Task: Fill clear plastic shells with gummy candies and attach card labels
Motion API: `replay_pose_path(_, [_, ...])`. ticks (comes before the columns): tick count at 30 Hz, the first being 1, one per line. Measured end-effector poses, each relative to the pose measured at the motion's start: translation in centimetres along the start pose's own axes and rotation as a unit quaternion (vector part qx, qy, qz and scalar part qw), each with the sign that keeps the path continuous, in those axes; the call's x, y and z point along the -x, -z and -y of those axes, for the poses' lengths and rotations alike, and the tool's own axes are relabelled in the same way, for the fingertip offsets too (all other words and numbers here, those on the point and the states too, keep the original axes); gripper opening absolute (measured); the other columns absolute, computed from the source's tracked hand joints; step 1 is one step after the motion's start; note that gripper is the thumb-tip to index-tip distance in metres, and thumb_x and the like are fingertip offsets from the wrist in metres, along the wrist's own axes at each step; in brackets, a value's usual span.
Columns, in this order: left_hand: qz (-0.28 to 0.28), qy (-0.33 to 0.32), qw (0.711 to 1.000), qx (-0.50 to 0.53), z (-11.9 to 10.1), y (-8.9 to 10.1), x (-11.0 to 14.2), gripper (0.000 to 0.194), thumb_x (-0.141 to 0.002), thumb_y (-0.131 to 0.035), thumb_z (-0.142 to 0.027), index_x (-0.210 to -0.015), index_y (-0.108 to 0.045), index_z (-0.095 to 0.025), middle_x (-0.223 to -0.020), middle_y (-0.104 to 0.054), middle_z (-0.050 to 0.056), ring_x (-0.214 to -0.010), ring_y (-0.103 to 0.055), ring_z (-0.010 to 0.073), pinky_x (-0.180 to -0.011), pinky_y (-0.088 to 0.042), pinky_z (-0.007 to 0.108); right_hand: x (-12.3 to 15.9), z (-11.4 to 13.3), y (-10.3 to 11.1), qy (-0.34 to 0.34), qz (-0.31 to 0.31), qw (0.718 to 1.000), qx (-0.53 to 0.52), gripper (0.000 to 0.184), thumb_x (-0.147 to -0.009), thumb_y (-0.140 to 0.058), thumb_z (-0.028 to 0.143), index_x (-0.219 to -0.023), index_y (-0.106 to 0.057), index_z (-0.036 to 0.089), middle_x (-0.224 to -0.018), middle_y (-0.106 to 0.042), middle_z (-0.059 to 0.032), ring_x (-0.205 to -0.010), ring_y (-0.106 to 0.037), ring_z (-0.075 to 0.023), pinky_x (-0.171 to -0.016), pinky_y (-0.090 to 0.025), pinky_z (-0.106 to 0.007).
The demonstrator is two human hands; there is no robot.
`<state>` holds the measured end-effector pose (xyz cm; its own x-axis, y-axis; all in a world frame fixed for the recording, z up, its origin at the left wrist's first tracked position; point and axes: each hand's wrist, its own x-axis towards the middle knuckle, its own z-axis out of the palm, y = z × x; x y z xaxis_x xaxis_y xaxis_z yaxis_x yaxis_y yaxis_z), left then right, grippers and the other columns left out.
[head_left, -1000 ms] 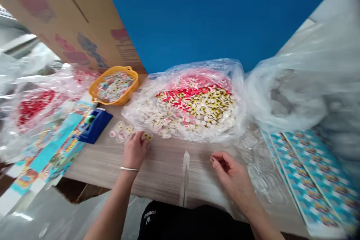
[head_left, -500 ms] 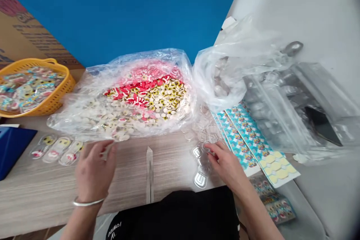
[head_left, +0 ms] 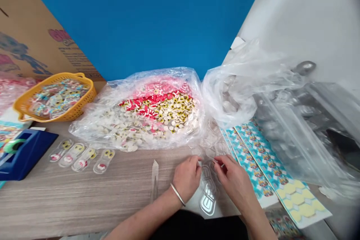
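Observation:
My left hand (head_left: 188, 178), with a bracelet at the wrist, has its fingers pinched at the upper left edge of a clear plastic blister shell (head_left: 208, 198). On the other side my right hand (head_left: 234, 178) pinches the same shell near its top. The fingertips partly hide that upper end. The shell lies near the table's front edge, with its moulded shapes facing up. More clear shells (head_left: 210, 138) are heaped just beyond my hands. To the left, several filled shells (head_left: 104, 162) stand in a slanted row, each with yellow eye pieces and a red-and-white mouth piece.
A clear bag (head_left: 135, 135) of small eye and mouth pieces spreads across the back. Left are a yellow basket (head_left: 84, 103) and a blue tape dispenser (head_left: 36, 153). A paper strip (head_left: 154, 180) lies mid-table. Right are sticker sheets (head_left: 258, 157) and plastic bags (head_left: 292, 127).
My left hand has moved right from the filled row, where another filled shell now lies, to join my right hand at the clear shell. The view has shifted left and up.

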<state>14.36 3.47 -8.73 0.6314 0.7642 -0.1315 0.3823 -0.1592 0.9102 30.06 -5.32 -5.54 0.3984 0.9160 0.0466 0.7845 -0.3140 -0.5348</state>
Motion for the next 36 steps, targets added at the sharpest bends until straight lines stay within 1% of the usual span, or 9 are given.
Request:
replay_pose_path(3, [-0.026, -0.010, 1.000, -0.001, -0.5, 2.6, -0.1, 0.019, -0.084, -0.055, -0.018, -0.091, -0.070, -0.027, -0.085, -0.067, 0.005, -0.080, -0.061, 0.0228, -0.074, -0.041, 0.033, -1.4, 1.5, -0.2, 0.003, 0.028, 0.997, -0.078, 0.021, -0.093, -0.051, 0.033, -0.104, -0.066, 0.022, -0.091, -0.069, -0.0059, -0.078, -0.065, -0.0205, -0.070, -0.051, -0.033])
replay_pose_path(6, [-0.087, 0.018, 0.992, 0.085, -1.0, 5.4, -0.4, 0.013, -0.082, -0.060, -0.020, -0.085, -0.071, -0.025, -0.079, -0.064, 0.003, -0.072, -0.058, 0.0184, -0.068, -0.042, 0.030, -3.3, 4.7, -1.3, 0.006, 0.116, 0.969, -0.219, 0.023, -0.091, -0.053, 0.031, -0.109, -0.065, 0.023, -0.092, -0.071, -0.0039, -0.078, -0.066, -0.0191, -0.071, -0.053, -0.031])
replay_pose_path(10, [-0.146, 0.111, 0.919, 0.349, -0.9, 7.8, -1.8, 0.021, -0.078, -0.070, -0.032, -0.097, -0.067, -0.023, -0.076, -0.062, 0.000, -0.067, -0.057, 0.0140, -0.063, -0.045, 0.026, -6.8, 8.7, -3.6, 0.011, 0.172, 0.925, -0.340, 0.022, -0.092, -0.049, 0.028, -0.106, -0.064, 0.021, -0.084, -0.071, -0.0012, -0.075, -0.067, -0.0173, -0.067, -0.053, -0.027])
replay_pose_path(12, [-0.137, 0.152, 0.876, 0.437, -0.5, 8.7, -2.4, 0.025, -0.078, -0.070, -0.039, -0.093, -0.065, -0.019, -0.074, -0.061, 0.000, -0.061, -0.056, 0.0119, -0.058, -0.045, 0.025, -9.1, 9.5, -4.5, 0.033, 0.149, 0.939, -0.307, 0.022, -0.093, -0.049, 0.027, -0.108, -0.064, 0.021, -0.087, -0.071, -0.0018, -0.077, -0.067, -0.0167, -0.069, -0.052, -0.027])
replay_pose_path(16, [-0.145, 0.194, 0.854, 0.460, 0.6, 10.1, -3.1, 0.031, -0.077, -0.071, -0.045, -0.082, -0.060, -0.017, -0.067, -0.061, -0.001, -0.051, -0.055, 0.0102, -0.051, -0.044, 0.024, -14.3, 9.5, -5.6, 0.118, 0.086, 0.987, -0.073, 0.024, -0.094, -0.048, 0.018, -0.111, -0.065, 0.020, -0.105, -0.068, -0.0064, -0.097, -0.064, -0.0189, -0.085, -0.047, -0.029])
replay_pose_path(21, [-0.190, 0.238, 0.821, 0.483, 1.4, 11.4, -3.6, 0.038, -0.076, -0.070, -0.046, -0.098, -0.054, -0.020, -0.082, -0.071, 0.002, -0.061, -0.068, 0.0171, -0.059, -0.053, 0.029, -18.2, 9.6, -7.1, 0.153, 0.164, 0.962, 0.159, 0.019, -0.092, -0.053, 0.020, -0.104, -0.066, 0.023, -0.103, -0.062, -0.0060, -0.091, -0.063, -0.0187, -0.074, -0.043, -0.026])
replay_pose_path(26, [-0.208, 0.232, 0.804, 0.507, 1.7, 11.9, -4.2, 0.041, -0.073, -0.073, -0.042, -0.101, -0.054, -0.020, -0.091, -0.073, 0.006, -0.070, -0.071, 0.0191, -0.062, -0.054, 0.029, -18.5, 10.1, -8.2, 0.162, 0.157, 0.961, 0.159, 0.013, -0.088, -0.051, 0.015, -0.095, -0.062, 0.020, -0.103, -0.060, -0.0048, -0.088, -0.060, -0.0162, -0.072, -0.040, -0.025])
replay_pose_path(32, [-0.205, 0.240, 0.817, 0.483, 2.0, 11.7, -4.4, 0.043, -0.074, -0.072, -0.046, -0.103, -0.056, -0.019, -0.095, -0.073, 0.007, -0.068, -0.071, 0.0187, -0.059, -0.054, 0.028, -18.7, 10.7, -9.1, 0.241, 0.170, 0.945, 0.142, 0.024, -0.092, -0.049, 0.018, -0.112, -0.060, 0.025, -0.100, -0.061, -0.0029, -0.089, -0.060, -0.0167, -0.070, -0.038, -0.024])
replay_pose_path(36, [-0.202, 0.236, 0.814, 0.492, 1.8, 11.9, -4.5, 0.045, -0.072, -0.074, -0.044, -0.104, -0.057, -0.018, -0.099, -0.073, 0.008, -0.071, -0.071, 0.0199, -0.063, -0.055, 0.031, -19.0, 10.6, -9.4, 0.246, 0.153, 0.947, 0.140, 0.016, -0.093, -0.049, 0.019, -0.095, -0.063, 0.023, -0.097, -0.059, -0.0033, -0.086, -0.060, -0.0162, -0.068, -0.040, -0.024])
